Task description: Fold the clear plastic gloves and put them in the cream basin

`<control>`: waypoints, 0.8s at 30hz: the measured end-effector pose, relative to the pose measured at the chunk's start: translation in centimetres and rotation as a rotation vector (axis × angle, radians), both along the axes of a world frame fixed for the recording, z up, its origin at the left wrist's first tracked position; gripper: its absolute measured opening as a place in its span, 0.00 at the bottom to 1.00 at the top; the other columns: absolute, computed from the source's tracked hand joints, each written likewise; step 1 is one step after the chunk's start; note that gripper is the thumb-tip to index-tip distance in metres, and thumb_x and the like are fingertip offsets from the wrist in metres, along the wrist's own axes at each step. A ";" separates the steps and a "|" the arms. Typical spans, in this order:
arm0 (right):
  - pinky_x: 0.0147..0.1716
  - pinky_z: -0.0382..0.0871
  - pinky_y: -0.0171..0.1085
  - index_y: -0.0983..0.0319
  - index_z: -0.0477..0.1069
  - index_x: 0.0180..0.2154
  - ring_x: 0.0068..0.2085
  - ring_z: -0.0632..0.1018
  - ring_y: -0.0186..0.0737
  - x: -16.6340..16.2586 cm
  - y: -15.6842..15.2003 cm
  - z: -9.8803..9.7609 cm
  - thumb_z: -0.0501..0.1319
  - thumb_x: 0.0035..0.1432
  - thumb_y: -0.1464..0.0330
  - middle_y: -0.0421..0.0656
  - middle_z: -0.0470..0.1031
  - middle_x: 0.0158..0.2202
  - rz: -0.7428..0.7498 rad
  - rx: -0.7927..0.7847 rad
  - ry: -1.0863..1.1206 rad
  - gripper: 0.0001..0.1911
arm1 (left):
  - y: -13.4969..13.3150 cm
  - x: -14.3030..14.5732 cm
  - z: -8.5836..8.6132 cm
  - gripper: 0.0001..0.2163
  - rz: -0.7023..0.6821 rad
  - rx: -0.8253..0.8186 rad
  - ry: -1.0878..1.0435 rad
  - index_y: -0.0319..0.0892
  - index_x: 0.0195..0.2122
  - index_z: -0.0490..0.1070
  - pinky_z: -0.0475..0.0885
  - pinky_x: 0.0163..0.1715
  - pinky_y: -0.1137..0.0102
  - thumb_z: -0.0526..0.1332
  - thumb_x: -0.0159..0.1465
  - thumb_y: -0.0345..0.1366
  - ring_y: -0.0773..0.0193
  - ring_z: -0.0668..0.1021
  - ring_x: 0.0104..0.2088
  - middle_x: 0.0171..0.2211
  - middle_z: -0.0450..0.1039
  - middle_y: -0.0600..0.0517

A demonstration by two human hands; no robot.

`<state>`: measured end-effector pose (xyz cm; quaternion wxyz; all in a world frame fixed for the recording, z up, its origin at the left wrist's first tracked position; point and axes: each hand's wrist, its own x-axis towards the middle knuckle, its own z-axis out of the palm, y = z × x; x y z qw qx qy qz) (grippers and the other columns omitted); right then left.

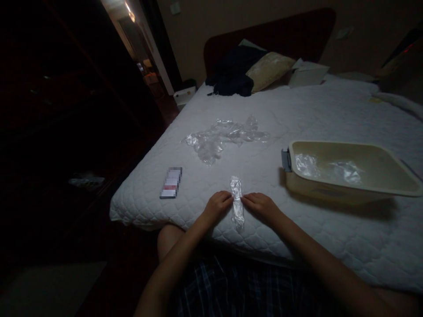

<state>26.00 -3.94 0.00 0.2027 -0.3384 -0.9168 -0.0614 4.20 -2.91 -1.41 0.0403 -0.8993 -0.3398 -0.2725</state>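
A clear plastic bag (237, 213), folded into a narrow strip, lies lengthwise on the bed in front of me. My left hand (218, 204) grips its left edge near the middle, fingers closed together. On the opposite edge, my right hand (261, 206) does the same with its fingertips. Beyond both hands, more clear plastic bags (221, 136) lie crumpled and spread out on the quilt. To the right stands a cream plastic bin (330, 193), with folded clear plastic (346, 171) inside it.
A phone (171, 182) with a blurred screen lies left of my hands. The white quilted bed cover (297, 119) spans the work area, and its left edge drops to a dark floor. Dark cloth (236, 70), a pillow (271, 70) and a white box (309, 74) sit near the headboard.
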 end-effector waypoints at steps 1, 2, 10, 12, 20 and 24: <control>0.34 0.66 0.38 0.63 0.70 0.41 0.35 0.74 0.40 0.0 0.1 -0.1 0.52 0.58 0.73 0.48 0.75 0.36 -0.015 -0.009 0.006 0.11 | 0.0 0.0 0.0 0.09 0.006 -0.010 0.001 0.41 0.40 0.70 0.70 0.37 0.65 0.51 0.63 0.32 0.62 0.73 0.39 0.37 0.72 0.46; 0.34 0.66 0.38 0.63 0.70 0.41 0.35 0.74 0.40 -0.1 0.2 -0.3 0.52 0.58 0.72 0.48 0.75 0.36 -0.030 -0.020 0.012 0.11 | 0.1 0.0 0.0 0.09 0.011 -0.020 0.001 0.41 0.39 0.70 0.69 0.37 0.65 0.51 0.63 0.32 0.62 0.73 0.39 0.37 0.72 0.46; 0.36 0.65 0.37 0.62 0.71 0.39 0.37 0.74 0.40 -0.2 0.6 -0.8 0.54 0.57 0.72 0.46 0.75 0.36 -0.105 -0.153 0.108 0.09 | 0.2 0.3 0.1 0.09 0.007 -0.090 -0.053 0.40 0.40 0.70 0.69 0.37 0.65 0.53 0.62 0.33 0.62 0.73 0.38 0.36 0.73 0.47; 0.37 0.65 0.37 0.62 0.70 0.39 0.37 0.74 0.40 -0.3 0.6 -0.7 0.54 0.57 0.72 0.46 0.75 0.36 -0.119 -0.191 0.131 0.09 | 0.3 0.3 0.1 0.09 0.008 -0.111 -0.065 0.40 0.40 0.70 0.69 0.37 0.65 0.53 0.62 0.33 0.62 0.72 0.37 0.35 0.73 0.47; 0.37 0.64 0.37 0.62 0.70 0.38 0.36 0.72 0.40 -0.8 0.7 -0.5 0.54 0.57 0.73 0.46 0.74 0.36 -0.120 -0.189 0.026 0.08 | 0.5 0.5 0.4 0.08 0.013 -0.137 -0.032 0.41 0.38 0.71 0.68 0.38 0.66 0.54 0.61 0.34 0.63 0.71 0.38 0.36 0.72 0.48; 0.37 0.63 0.37 0.63 0.70 0.37 0.36 0.71 0.41 -1.2 0.7 -0.4 0.54 0.56 0.74 0.46 0.73 0.35 -0.164 -0.183 0.025 0.08 | 0.3 0.8 0.5 0.08 0.039 -0.132 -0.008 0.41 0.37 0.71 0.68 0.38 0.65 0.53 0.62 0.33 0.62 0.71 0.38 0.35 0.72 0.48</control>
